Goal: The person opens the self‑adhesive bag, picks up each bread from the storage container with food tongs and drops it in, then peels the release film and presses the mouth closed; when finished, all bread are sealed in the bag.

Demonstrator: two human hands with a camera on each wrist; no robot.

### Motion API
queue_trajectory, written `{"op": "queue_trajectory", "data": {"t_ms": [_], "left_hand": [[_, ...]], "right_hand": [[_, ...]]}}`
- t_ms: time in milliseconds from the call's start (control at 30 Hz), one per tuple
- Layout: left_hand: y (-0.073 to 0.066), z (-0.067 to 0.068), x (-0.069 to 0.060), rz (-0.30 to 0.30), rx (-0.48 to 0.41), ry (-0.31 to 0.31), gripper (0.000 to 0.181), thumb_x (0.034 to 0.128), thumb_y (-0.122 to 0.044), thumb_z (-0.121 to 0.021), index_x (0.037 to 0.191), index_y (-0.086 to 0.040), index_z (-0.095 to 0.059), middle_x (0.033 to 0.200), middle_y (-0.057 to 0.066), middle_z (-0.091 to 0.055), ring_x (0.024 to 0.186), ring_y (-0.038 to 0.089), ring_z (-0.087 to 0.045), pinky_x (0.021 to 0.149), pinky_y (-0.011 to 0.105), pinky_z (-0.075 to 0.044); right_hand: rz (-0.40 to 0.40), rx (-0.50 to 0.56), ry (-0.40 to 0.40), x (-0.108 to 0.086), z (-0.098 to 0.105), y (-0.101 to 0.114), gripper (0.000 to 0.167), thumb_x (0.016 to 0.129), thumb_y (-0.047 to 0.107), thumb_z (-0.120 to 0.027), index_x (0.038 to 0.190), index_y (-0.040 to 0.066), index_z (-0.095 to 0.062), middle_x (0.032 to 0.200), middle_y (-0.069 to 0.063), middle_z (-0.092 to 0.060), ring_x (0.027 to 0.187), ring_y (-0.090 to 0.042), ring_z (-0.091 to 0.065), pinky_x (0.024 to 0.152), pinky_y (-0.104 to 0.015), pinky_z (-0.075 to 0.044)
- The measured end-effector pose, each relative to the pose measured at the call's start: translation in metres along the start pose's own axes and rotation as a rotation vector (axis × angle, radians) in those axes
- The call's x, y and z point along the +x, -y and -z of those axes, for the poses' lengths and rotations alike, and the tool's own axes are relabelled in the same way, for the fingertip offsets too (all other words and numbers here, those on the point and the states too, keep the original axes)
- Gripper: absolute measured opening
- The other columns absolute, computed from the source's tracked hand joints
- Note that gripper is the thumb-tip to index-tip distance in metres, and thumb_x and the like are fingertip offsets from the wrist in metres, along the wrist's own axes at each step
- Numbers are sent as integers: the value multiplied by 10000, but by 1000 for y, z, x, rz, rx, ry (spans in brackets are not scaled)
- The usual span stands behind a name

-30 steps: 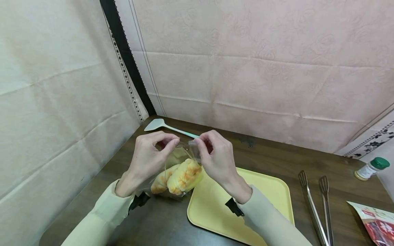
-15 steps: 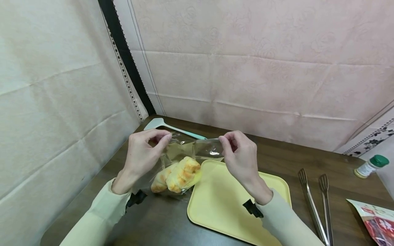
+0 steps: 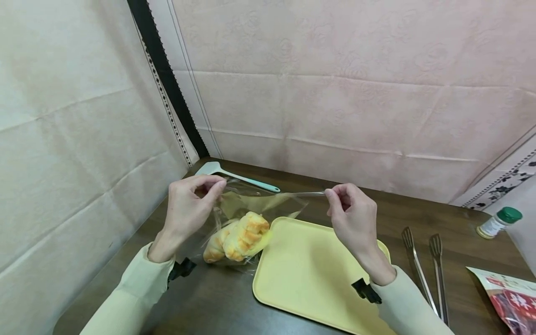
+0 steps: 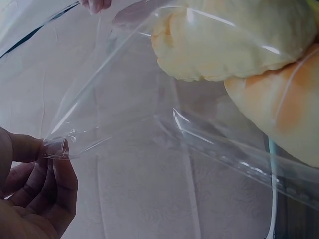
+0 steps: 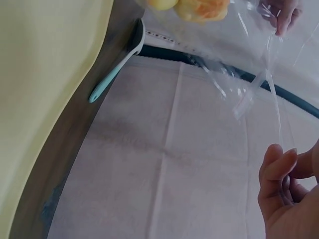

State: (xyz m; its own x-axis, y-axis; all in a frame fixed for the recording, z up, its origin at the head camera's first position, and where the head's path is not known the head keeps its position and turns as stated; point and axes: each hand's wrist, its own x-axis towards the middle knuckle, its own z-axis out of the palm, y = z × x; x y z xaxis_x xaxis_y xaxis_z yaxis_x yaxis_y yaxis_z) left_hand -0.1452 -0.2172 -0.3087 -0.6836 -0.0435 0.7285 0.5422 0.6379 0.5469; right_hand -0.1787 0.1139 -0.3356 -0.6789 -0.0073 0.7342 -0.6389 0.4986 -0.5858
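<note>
A clear plastic bag [image 3: 281, 205] hangs over the table with bread rolls [image 3: 247, 236] inside. My left hand [image 3: 187, 211] pinches the bag's upper left edge between thumb and fingers; the left wrist view shows the film [image 4: 107, 92] caught at those fingertips. To the right, over the yellow tray, my right hand [image 3: 355, 218] pinches the end of a thin clear strip [image 3: 307, 193]. In the right wrist view this strip [image 5: 274, 107] runs taut from the right fingertips toward the bag's opening. Whether it is still joined to the bag all along, I cannot tell.
A yellow tray [image 3: 299, 274] lies below my right hand. Behind the bag is a pale turquoise spatula [image 3: 251, 182]. Metal tongs [image 3: 438, 274], a green-capped jar [image 3: 499, 223] and a red-and-white packet [image 3: 508, 300] lie to the right. Cloth walls [image 3: 335, 102] stand behind and left.
My right hand has moved well to the right, away from the left hand, drawing out the thin strip. My left hand has shifted slightly left, still pinching the bag, whose opening has spread wider.
</note>
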Motion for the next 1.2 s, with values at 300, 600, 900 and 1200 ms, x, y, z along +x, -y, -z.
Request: {"op": "queue_trajectory", "data": {"t_ms": [300, 600, 900, 1200], "left_hand": [[3, 1, 2, 31, -19, -11, 55, 970, -27, -798, 991, -14, -847, 749, 102, -785, 617, -7, -673, 628, 88, -523], [5, 1, 1, 45, -17, -17, 41, 964, -1, -794, 973, 8, -833, 741, 129, -769, 623, -52, -638, 620, 96, -528], [4, 4, 0, 49, -11, -37, 75, 987, -34, -781, 960, 24, -820, 728, 126, -766, 631, -56, -630, 625, 84, -505], [6, 9, -1, 71, 11, -56, 66, 985, -25, -779, 966, 22, -822, 747, 144, -778, 627, -91, -625, 614, 78, -497]], "right_hand": [[-47, -72, -9, -7, 24, -12, 102, 977, -12, -768, 890, -7, -715, 654, -89, -699, 558, 126, -536, 502, -107, -418], [-95, -139, -20, -12, 45, -24, 103, 991, -4, -751, 899, -17, -706, 652, -115, -701, 557, 170, -521, 503, -102, -406], [-129, -181, -30, -13, 56, -29, 98, 994, -7, -740, 907, -32, -701, 641, -133, -700, 544, 189, -502, 496, -101, -395], [-195, -197, -30, -16, 64, -32, 118, 1013, 56, -741, 908, 9, -719, 652, -118, -717, 523, 162, -518, 482, -119, -385]]}}
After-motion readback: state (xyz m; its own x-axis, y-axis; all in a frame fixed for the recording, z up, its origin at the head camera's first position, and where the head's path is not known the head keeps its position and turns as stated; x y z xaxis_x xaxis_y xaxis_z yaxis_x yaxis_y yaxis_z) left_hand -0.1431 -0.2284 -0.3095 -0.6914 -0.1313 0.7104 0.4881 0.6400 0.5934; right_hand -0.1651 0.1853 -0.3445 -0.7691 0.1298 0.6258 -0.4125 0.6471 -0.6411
